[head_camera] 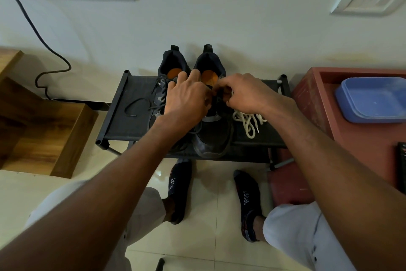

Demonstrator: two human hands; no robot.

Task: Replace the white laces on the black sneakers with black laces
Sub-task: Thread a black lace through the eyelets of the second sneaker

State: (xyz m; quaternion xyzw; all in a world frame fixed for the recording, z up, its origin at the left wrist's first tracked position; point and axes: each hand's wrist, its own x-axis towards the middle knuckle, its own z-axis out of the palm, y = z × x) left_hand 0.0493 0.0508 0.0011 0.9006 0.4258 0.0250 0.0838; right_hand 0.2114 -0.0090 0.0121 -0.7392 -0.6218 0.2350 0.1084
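Note:
Two black sneakers with orange insoles stand side by side on a black shoe rack (pixel 123 103), toes toward me. The left sneaker (pixel 169 66) carries a black lace (pixel 137 107) whose loose end trails left over the rack. My left hand (pixel 186 99) lies over the gap between the shoes, fingers stretched toward the right sneaker's tongue. My right hand (pixel 243 92) hovers over the right sneaker (pixel 212 136), its fingertips pinching a black lace at the upper eyelets. The removed white laces (pixel 248 122) lie in a heap on the rack just right of that shoe.
A red cabinet (pixel 312 95) holding a blue plastic tray (pixel 373 99) stands right of the rack. A wooden box (pixel 44 125) sits to the left. A black cable (pixel 44 51) runs down the wall from a socket. My socked feet (pixel 179 191) stand on the tiled floor below.

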